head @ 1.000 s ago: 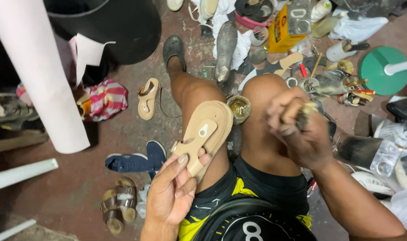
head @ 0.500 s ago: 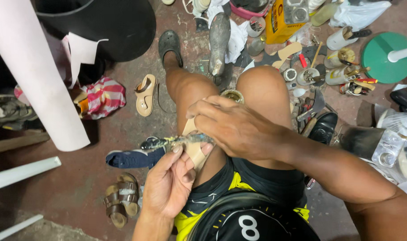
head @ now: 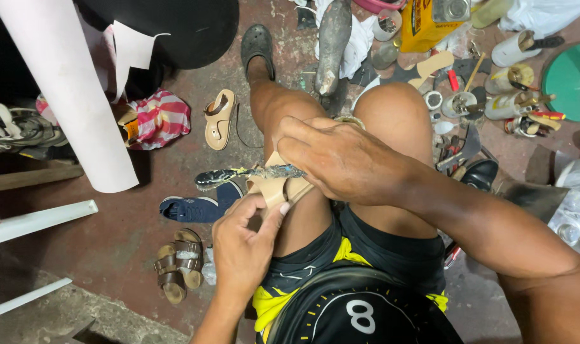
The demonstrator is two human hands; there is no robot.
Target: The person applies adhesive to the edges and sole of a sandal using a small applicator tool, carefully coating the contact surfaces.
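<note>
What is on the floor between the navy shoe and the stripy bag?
In the head view, only bare reddish floor lies between the navy shoe and the red-and-white striped bag; the tan sandal sits off to the side.

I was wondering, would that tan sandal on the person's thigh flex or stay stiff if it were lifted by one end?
The tan sandal looks thin and flat, so it would probably bend somewhat. It seems light: the left hand steadies it with fingertips alone. The right hand presses a smeared tool on it, so its surface may be tacky.
</note>
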